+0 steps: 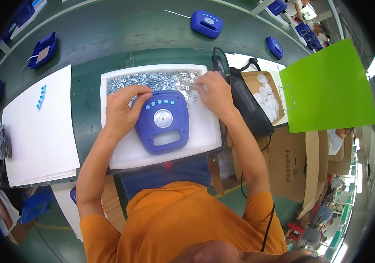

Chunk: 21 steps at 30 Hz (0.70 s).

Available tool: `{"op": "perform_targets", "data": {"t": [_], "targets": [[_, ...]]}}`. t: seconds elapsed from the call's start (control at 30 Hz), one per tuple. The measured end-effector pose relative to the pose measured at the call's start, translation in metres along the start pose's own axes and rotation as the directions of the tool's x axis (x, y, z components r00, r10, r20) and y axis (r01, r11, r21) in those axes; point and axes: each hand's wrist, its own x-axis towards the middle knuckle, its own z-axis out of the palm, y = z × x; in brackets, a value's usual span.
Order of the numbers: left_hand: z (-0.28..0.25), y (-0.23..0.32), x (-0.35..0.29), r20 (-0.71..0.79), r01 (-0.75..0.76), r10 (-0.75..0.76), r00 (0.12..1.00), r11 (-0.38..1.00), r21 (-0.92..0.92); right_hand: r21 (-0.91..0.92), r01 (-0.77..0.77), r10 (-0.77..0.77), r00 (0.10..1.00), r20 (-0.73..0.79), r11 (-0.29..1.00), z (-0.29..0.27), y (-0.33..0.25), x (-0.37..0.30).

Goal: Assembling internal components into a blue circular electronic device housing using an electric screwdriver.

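A blue plastic casing [176,120] lies face up on a white foam tray [121,153] in front of me. It has a clear round disc [163,118] in its middle, a row of light-blue buttons above and a handle slot below. At its upper left corner my left hand [126,107] has thumb and fingers closed together on the edge. Many small metal nuts or washers [143,79] are spread along the tray's far side. Over their right end is my right hand [216,94], fingertips pinched together; whatever sits between them is too small to make out.
To the right are a black pouch [253,105], a carton of white round caps [266,94] and a bright green board [327,87]. White sheets [42,131] with a blue strip of buttons [41,97] lie left. More blue casings [207,24] rest on the green surface beyond.
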Motion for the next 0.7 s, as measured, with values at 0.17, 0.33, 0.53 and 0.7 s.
{"op": "perform_targets", "data": {"t": [0.17,0.33,0.53,0.7], "targets": [[0.000,-0.001,-0.001,0.005,-0.005,0.005,1.000,1.000,-0.010,0.182,-0.249,0.243,0.969,0.055,0.951,-0.006,-0.001,0.002],[-0.001,-0.001,-0.001,0.006,-0.004,0.004,1.000,1.000,-0.014,0.267,-0.299,0.302,0.953,0.033,0.916,-0.008,-0.009,0.001],[0.000,0.001,-0.001,0.064,-0.011,0.011,0.998,1.000,-0.009,0.493,-0.055,0.056,0.998,0.014,0.868,-0.025,-0.070,-0.010],[0.000,0.006,0.001,0.072,-0.094,0.095,0.993,0.995,-0.009,0.374,0.188,-0.146,0.980,-0.137,0.908,-0.004,-0.103,-0.024]]}}
